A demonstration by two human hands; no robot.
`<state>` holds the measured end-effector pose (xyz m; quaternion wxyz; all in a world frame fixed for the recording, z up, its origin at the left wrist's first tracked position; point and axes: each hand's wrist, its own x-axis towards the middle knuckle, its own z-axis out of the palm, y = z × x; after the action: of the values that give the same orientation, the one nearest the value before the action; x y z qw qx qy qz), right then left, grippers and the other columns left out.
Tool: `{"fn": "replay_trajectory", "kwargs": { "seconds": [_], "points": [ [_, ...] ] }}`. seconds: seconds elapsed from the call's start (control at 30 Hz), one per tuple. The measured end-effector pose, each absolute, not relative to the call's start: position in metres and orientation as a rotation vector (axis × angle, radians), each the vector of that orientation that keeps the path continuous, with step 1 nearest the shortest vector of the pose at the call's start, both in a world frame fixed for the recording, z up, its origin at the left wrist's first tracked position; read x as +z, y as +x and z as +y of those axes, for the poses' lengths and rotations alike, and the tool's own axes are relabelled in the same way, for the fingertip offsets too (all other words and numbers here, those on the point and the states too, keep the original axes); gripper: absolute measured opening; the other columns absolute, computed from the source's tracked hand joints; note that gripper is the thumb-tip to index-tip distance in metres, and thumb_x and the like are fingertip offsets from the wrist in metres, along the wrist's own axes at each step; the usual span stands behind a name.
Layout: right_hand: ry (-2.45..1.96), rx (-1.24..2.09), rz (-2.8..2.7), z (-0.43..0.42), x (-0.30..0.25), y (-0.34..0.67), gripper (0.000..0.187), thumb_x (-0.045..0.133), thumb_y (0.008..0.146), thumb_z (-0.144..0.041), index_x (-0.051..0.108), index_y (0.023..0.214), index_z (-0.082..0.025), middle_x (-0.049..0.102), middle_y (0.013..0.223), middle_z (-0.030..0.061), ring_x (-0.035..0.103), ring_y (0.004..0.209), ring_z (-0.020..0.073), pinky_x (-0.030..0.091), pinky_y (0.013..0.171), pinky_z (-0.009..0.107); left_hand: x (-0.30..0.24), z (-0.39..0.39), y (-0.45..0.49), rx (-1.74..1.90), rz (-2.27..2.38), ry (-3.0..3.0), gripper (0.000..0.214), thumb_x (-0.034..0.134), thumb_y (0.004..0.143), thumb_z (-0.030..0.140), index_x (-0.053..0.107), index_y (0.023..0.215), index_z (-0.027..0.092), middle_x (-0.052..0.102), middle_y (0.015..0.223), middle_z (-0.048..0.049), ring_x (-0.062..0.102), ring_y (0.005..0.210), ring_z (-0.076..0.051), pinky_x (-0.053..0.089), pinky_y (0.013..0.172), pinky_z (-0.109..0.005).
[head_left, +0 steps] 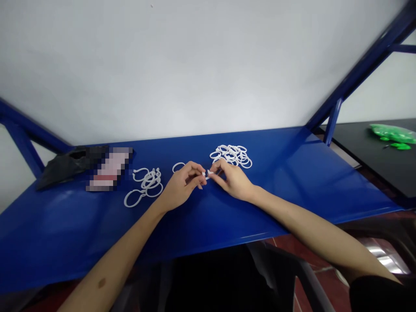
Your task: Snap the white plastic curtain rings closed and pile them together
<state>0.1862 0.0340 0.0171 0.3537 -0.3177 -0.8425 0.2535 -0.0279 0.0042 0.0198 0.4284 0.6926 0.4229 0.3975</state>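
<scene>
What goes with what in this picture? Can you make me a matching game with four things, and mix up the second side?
Things
1. Left hand and right hand
2. Bigger heap of white rings
3. Smaller group of white rings
4. Green items

Where or how
A. On the blue table, to the left of the left hand
B. On the black table at the right
C. Close together, pinching something small and white
D. On the blue table, just beyond the right hand

Right pairs: 1-C, 2-D, 3-A, 4-B
</scene>
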Motion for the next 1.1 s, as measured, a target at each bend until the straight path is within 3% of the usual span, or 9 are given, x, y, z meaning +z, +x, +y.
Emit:
{"fn": "replay_trajectory", "kwargs": {
  "seconds": [0.2, 0.37, 0.6, 0.73, 0.93, 1.1],
  "points": [
    [-0.692, 0.707, -2.103, 0.037, 0.015, 0.186, 0.007, 0.06, 0.098, -0.027, 0.06, 0.096, -0.02, 0.072, 0.092, 0.0032, 0.068, 0.081, 0.0142, 0.053, 0.074, 0.026, 0.017, 0.008, -0.022, 1.132, 1.131, 1.633, 0.018, 0.067, 0.089, 0.037, 0.062, 0.094, 0.019, 0.071, 0.077, -0.0003, 0.068, 0.064, -0.014, 0.056, 0.066, -0.028],
    [-0.614, 0.589, -2.171, 0.035, 0.013, 0.187, 0.014, 0.053, 0.1, -0.022, 0.061, 0.089, -0.02, 0.071, 0.088, 0.0034, 0.066, 0.081, 0.0147, 0.052, 0.075, 0.028, 0.01, 0.005, -0.018, 1.163, 1.19, 1.727, 0.009, 0.065, 0.087, 0.028, 0.068, 0.088, 0.02, 0.074, 0.081, -0.001, 0.07, 0.066, -0.014, 0.056, 0.065, -0.027],
    [-0.624, 0.333, -2.333, 0.026, 0.011, 0.19, 0.022, 0.044, 0.104, -0.025, 0.06, 0.09, -0.018, 0.064, 0.081, 0.0063, 0.058, 0.074, 0.0163, 0.049, 0.067, 0.029, 0.01, 0.0, -0.018, 1.306, 1.204, 2.151, 0.009, 0.064, 0.088, 0.017, 0.071, 0.084, 0.021, 0.075, 0.082, 0.0006, 0.07, 0.075, -0.014, 0.056, 0.076, -0.026],
    [-0.664, 0.25, -2.373, 0.029, 0.013, 0.19, 0.025, 0.042, 0.106, -0.028, 0.06, 0.092, -0.017, 0.066, 0.085, 0.0075, 0.059, 0.077, 0.0166, 0.049, 0.069, 0.029, 0.014, 0.002, -0.019, 1.262, 1.208, 2.278, 0.006, 0.063, 0.091, 0.018, 0.069, 0.089, 0.02, 0.076, 0.089, -0.0004, 0.07, 0.08, -0.014, 0.056, 0.08, -0.026],
    [-0.946, -0.001, -2.359, 0.05, 0.029, 0.198, 0.024, 0.044, 0.105, -0.03, 0.065, 0.102, -0.018, 0.07, 0.099, 0.0095, 0.061, 0.091, 0.0204, 0.048, 0.073, 0.031, 0.022, 0.01, -0.034, 0.98, 1.446, 2.52, 0.024, 0.05, 0.098, 0.026, 0.066, 0.116, 0.021, 0.07, 0.111, -0.0069, 0.062, 0.105, -0.024, 0.049, 0.099, -0.044],
    [-1.302, -0.234, -2.231, 0.07, 0.036, 0.225, 0.023, 0.048, 0.103, -0.029, 0.069, 0.1, -0.02, 0.069, 0.099, 0.0107, 0.057, 0.091, 0.0237, 0.044, 0.062, 0.031, 0.018, 0.018, -0.051, 0.674, 1.641, 2.526, 0.033, 0.049, 0.091, 0.02, 0.065, 0.12, 0.019, 0.064, 0.113, -0.0117, 0.057, 0.107, -0.03, 0.048, 0.097, -0.052]
  ]
}}
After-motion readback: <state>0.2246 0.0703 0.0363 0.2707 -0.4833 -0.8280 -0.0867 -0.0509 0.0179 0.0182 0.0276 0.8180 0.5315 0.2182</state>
